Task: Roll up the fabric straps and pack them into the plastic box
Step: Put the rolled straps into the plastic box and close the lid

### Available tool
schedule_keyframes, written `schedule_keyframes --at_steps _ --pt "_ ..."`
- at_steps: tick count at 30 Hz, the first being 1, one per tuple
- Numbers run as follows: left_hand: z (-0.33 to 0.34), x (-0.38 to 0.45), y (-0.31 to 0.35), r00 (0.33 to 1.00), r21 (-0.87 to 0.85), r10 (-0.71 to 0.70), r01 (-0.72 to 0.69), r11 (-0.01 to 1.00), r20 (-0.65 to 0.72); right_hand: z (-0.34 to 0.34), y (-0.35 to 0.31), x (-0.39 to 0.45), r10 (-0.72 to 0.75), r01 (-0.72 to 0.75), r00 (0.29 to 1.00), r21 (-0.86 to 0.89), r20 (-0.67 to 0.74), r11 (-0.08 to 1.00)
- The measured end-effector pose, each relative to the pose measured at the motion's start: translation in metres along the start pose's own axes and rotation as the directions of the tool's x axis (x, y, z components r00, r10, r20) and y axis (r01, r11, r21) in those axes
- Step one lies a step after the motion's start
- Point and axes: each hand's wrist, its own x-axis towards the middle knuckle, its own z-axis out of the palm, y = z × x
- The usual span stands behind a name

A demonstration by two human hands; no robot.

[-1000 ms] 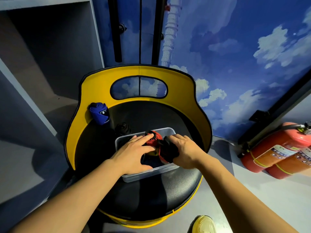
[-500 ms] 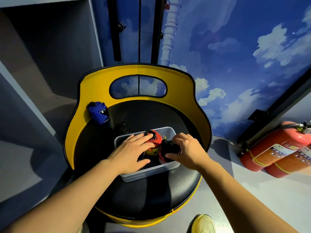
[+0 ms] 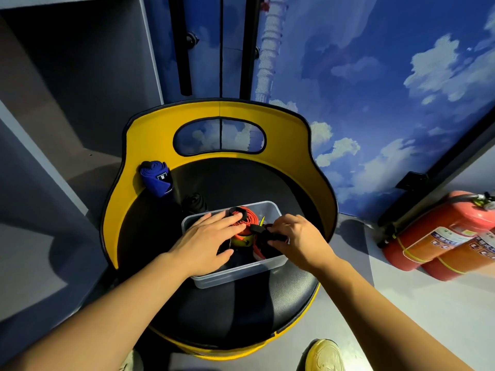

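A clear plastic box [image 3: 241, 274] stands on the black seat of a yellow-backed chair [image 3: 150, 145]. Inside it lie a rolled red strap [image 3: 247, 216] and a yellow roll [image 3: 242, 241]. My left hand [image 3: 206, 242] rests flat in the box's left half, its fingertips touching the red roll. My right hand [image 3: 297, 238] pinches a black and red strap roll [image 3: 265, 236] down into the box's right side. A blue rolled strap [image 3: 156, 178] leans against the chair back at the left. A black roll [image 3: 194, 202] sits just behind the box.
Two red fire extinguishers [image 3: 439, 236] lie on the floor to the right. A grey shelf unit [image 3: 67, 84] stands to the left. A blue sky-painted wall is behind the chair. My shoe [image 3: 325, 356] shows at the bottom edge.
My right hand has turned and pressed the black and red roll lower into the box. My left hand has stayed on the red roll, shifting only slightly.
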Motion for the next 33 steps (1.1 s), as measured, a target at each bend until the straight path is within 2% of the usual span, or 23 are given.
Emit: schedule_keyframes --at_steps 7,11,14,18,23,30,33 --pt "0.002 0.001 -0.002 0.999 0.004 -0.038 0.038 0.999 0.011 0.0 -0.004 0.002 0.103 -0.103 0.994 -0.009 0.021 0.995" --pt "0.0 0.002 -0.001 0.999 0.001 -0.033 0.033 0.999 -0.014 -0.007 -0.009 0.003 0.115 -0.113 0.992 -0.036 0.056 0.993" --pt "-0.002 -0.001 -0.003 0.997 -0.073 -0.019 0.014 0.997 -0.071 -0.018 -0.014 0.004 0.122 -0.121 0.99 -0.02 0.076 0.992" --pt "-0.009 -0.007 -0.008 0.975 -0.131 -0.035 0.007 0.991 -0.217 -0.031 -0.021 0.014 0.131 -0.13 0.991 0.066 -0.014 0.989" --pt "-0.026 -0.016 -0.02 0.943 -0.154 -0.136 0.093 0.984 -0.305 -0.022 -0.047 0.033 0.096 -0.081 0.99 0.139 -0.108 0.987" --pt "-0.039 -0.03 -0.044 0.91 -0.153 -0.283 0.246 0.957 -0.305 0.004 -0.084 0.06 0.038 -0.032 0.999 0.153 -0.038 0.988" --pt "-0.042 -0.035 -0.056 0.871 -0.198 -0.401 0.355 0.913 -0.285 0.015 -0.097 0.074 0.03 -0.026 0.999 0.171 -0.022 0.985"
